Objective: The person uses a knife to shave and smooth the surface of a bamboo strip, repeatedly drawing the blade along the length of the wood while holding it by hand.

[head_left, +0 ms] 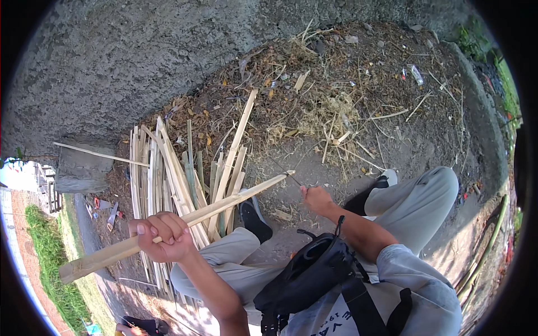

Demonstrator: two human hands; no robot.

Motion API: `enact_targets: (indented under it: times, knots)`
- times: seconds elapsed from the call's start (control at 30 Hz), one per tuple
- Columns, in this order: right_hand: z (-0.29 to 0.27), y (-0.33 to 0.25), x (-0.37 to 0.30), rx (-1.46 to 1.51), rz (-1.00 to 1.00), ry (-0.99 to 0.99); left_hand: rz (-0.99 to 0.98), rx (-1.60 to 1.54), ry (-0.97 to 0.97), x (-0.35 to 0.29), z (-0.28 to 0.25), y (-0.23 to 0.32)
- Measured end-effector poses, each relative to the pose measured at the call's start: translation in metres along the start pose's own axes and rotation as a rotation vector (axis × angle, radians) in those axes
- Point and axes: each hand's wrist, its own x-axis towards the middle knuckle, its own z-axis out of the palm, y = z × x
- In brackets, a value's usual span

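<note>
My left hand (162, 236) is wrapped round a long, pale split bamboo strip (224, 203). The strip slants across in front of me: its wide end sticks out past the hand at the left, and its narrower end rises to the right. My right hand (318, 199) is closed on a knife whose handle is mostly hidden in the fingers. The thin dark blade (280, 166) points up and left, crossing the strip at its narrow tip. Under and beyond the strip lies a pile of bamboo strips (182, 187), close to my left foot.
A rough grey concrete wall (140, 61) runs along the far side, with a concrete block (84, 168) at left. Shavings (336, 115), dry leaves and a clear plastic bottle (416, 75) litter the dirt. A black bag (305, 269) hangs at my front. A saw (112, 215) lies at left.
</note>
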Motion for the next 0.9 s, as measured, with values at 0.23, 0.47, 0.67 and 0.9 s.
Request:
enact_targets:
  times: [0.23,0.47,0.67,0.9]
  knots:
    - [-0.012,-0.042,-0.035,0.077,-0.234,0.062,-0.024,-0.04,-0.173,-0.004,0.0,0.006]
    - [0.035,0.013,0.011,0.027,-0.012,0.044,-0.028,-0.075,-0.148,0.008,-0.014,-0.003]
    - [0.026,0.004,0.025,0.003,-0.017,0.029,-0.046,-0.046,-0.134,0.013,-0.022,0.002]
    - [0.008,-0.002,0.04,-0.091,-0.238,-0.054,-0.022,0.056,-0.152,0.013,-0.037,0.01]
